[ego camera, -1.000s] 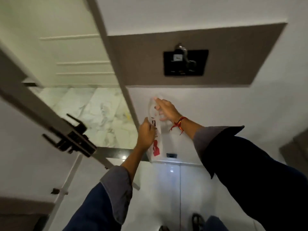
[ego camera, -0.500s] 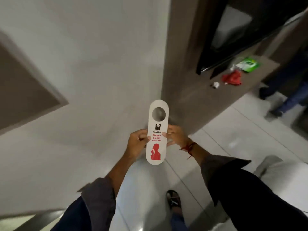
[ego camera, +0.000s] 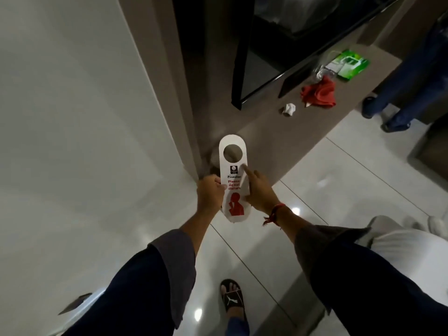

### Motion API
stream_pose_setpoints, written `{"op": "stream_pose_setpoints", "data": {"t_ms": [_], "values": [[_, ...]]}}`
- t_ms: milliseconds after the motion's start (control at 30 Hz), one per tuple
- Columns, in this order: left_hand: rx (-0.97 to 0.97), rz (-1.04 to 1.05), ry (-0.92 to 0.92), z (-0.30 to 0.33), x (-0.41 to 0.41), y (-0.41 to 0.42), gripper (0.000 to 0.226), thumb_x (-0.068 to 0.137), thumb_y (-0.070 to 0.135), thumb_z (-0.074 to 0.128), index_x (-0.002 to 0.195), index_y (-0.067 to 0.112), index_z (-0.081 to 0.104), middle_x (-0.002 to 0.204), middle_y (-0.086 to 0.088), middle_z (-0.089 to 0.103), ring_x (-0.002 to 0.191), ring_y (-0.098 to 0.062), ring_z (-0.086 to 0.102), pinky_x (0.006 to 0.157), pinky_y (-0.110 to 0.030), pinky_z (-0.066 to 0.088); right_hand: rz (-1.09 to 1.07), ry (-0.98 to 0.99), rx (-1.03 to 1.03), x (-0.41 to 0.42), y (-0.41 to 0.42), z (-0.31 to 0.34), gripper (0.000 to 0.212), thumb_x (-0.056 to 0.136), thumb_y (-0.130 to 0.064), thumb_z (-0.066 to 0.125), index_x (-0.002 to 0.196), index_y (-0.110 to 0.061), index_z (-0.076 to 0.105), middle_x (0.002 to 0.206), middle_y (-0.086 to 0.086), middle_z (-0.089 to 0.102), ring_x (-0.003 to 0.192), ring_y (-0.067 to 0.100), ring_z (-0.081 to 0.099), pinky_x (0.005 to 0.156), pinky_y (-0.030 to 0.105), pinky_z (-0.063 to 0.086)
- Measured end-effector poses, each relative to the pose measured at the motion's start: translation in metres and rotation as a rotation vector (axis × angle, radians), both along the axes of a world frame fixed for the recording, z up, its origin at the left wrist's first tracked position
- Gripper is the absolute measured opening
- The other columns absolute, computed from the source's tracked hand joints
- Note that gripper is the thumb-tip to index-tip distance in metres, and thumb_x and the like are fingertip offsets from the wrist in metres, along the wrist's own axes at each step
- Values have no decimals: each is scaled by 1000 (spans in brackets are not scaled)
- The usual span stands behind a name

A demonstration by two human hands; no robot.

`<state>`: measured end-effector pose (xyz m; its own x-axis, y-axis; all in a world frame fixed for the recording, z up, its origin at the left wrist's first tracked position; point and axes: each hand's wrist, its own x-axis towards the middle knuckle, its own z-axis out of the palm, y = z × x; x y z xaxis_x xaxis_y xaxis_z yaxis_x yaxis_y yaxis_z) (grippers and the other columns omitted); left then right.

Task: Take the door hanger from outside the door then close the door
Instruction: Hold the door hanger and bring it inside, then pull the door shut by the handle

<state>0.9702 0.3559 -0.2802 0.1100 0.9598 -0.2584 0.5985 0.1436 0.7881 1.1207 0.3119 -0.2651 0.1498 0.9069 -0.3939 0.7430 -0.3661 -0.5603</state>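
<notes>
I hold a white door hanger (ego camera: 233, 163) upright in front of me, with a round hole at the top, red "Please do not disturb" lettering and a red figure below. My left hand (ego camera: 210, 194) grips its left edge at mid height. My right hand (ego camera: 260, 193) rests on its right edge, index finger stretched up along the card. The door is out of view.
A white wall (ego camera: 72, 117) fills the left. A brown counter (ego camera: 315, 122) to the right carries a red cloth (ego camera: 319, 92), a green packet (ego camera: 349, 64) and a crumpled white paper (ego camera: 289, 109), under a dark screen (ego camera: 261, 69). Another person's legs (ego camera: 407, 88) stand at the far right. White bedding (ego camera: 400, 241) lies at the lower right.
My view has swung from the open door and its wall switch round into the room. The hanger stays in both hands, and my right index finger now points up along it.
</notes>
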Motion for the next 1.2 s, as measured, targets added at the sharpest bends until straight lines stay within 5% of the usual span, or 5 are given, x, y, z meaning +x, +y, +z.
{"op": "stream_pose_setpoints", "data": {"t_ms": [167, 433, 600, 900, 1200], "values": [[45, -20, 36, -6, 4, -4, 16, 93, 25, 70, 95, 13, 60, 112, -9, 72, 100, -32, 72, 90, -46, 58, 145, -322, 9, 13, 2, -13, 84, 87, -33, 82, 160, -28, 41, 156, 12, 38, 147, 35, 37, 123, 50, 36], [230, -231, 246, 45, -34, -15, 18, 98, 39, 58, 90, 24, 53, 91, 0, 65, 78, -21, 64, 68, -28, 55, 220, -275, 46, -10, -4, 50, 64, 98, -35, 70, 156, -19, 49, 163, 12, 38, 148, 36, 40, 124, 52, 39], [547, -189, 425, 138, -122, -33, 18, 94, 27, 62, 106, 14, 63, 104, -5, 68, 94, -25, 63, 76, -36, 55, 367, -247, 219, -95, -7, 150, 46, 101, -31, 62, 146, -21, 60, 152, 6, 51, 143, 28, 46, 116, 43, 39], [800, 290, 690, 339, -394, -171, 21, 96, 29, 57, 109, 13, 60, 108, -5, 65, 98, -26, 61, 80, -42, 51, 750, -157, 730, -366, -84, 341, 40, 105, -22, 55, 145, -19, 60, 145, 4, 54, 136, 26, 50, 116, 42, 42], [786, 1045, 1029, 416, -652, -438, 26, 85, 21, 57, 108, 11, 53, 107, -7, 54, 96, -28, 51, 77, -42, 46, 1242, -14, 1053, -668, -254, 429, 42, 105, -23, 53, 147, -18, 56, 143, 5, 55, 130, 27, 52, 111, 43, 45]]}}
